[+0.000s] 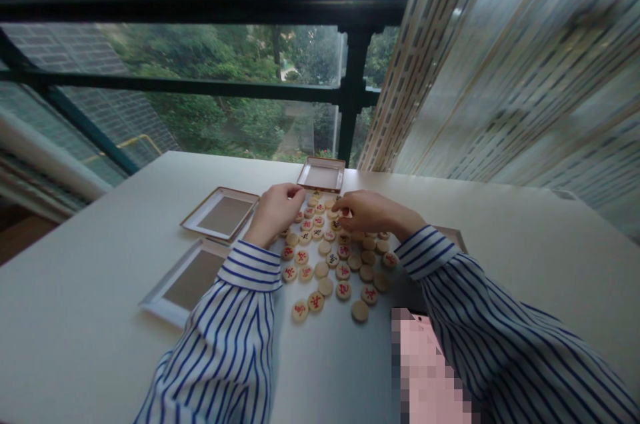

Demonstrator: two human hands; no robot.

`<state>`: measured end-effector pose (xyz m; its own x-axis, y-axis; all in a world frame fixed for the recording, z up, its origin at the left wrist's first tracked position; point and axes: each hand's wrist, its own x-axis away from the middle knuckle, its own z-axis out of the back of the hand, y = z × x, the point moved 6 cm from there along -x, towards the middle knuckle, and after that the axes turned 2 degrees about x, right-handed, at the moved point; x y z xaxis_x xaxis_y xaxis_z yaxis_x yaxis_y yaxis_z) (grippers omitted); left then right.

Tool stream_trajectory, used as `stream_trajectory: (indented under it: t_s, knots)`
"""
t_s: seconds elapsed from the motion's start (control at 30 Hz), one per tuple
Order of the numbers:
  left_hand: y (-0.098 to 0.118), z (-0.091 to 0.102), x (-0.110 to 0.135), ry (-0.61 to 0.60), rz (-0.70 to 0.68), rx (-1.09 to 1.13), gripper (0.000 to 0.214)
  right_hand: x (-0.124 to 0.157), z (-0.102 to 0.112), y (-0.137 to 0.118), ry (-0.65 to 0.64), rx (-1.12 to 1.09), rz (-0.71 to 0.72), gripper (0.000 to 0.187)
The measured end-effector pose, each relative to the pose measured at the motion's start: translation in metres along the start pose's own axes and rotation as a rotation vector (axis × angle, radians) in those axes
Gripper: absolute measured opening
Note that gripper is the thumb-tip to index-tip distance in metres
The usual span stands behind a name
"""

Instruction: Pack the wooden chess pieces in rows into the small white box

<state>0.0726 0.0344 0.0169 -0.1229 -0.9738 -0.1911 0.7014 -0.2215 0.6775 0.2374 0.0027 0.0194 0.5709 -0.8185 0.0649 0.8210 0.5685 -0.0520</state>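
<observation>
Disc-handling looks under way — left hand (277,209) curled, grip impossible to tell, right hand (377,209) parted over the discs (343,271) — apparently calling for a light pinch.

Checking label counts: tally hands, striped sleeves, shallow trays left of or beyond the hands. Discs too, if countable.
Hands: 2 (left hand, right hand)
Striped sleeves: 2
Shallow trays: 3 (2 left, 1 beyond)
Discs: no exact count, some partly hidden
Total: 7, without discs

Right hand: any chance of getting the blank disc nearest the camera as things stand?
Probably yes: nothing covers the blank disc, though the right hand is at farther discs and would need to draw back.
</observation>
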Motion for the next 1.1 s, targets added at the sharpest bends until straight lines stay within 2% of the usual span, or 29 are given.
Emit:
stream_trajectory:
  t_s: [0.1,0.23,0.37,0.53,0.87,1.1]
  knots:
    - [0.004,-0.001,0.001,-0.006,-0.006,0.007,0.035,0.003,0.008,0.017,0.082,0.035,-0.140,0.029]
    - [0.011,-0.003,0.005,-0.017,-0.032,-0.006,0.033,0.004,0.006,0.028,0.067,0.082,-0.224,0.029]
    - [0.015,-0.007,0.008,-0.028,-0.036,-0.044,0.033,0.003,-0.001,0.027,0.026,0.085,-0.212,0.031]
    - [0.018,-0.010,0.010,-0.034,-0.066,-0.093,0.034,0.002,-0.002,0.023,0.064,0.141,-0.164,0.033]
    - [0.020,-0.014,0.011,-0.053,-0.087,-0.120,0.032,0.000,-0.007,0.019,0.025,0.153,-0.123,0.030]
    - [0.023,-0.016,0.012,-0.066,-0.102,-0.101,0.032,0.000,-0.007,0.021,0.069,0.158,-0.104,0.025]
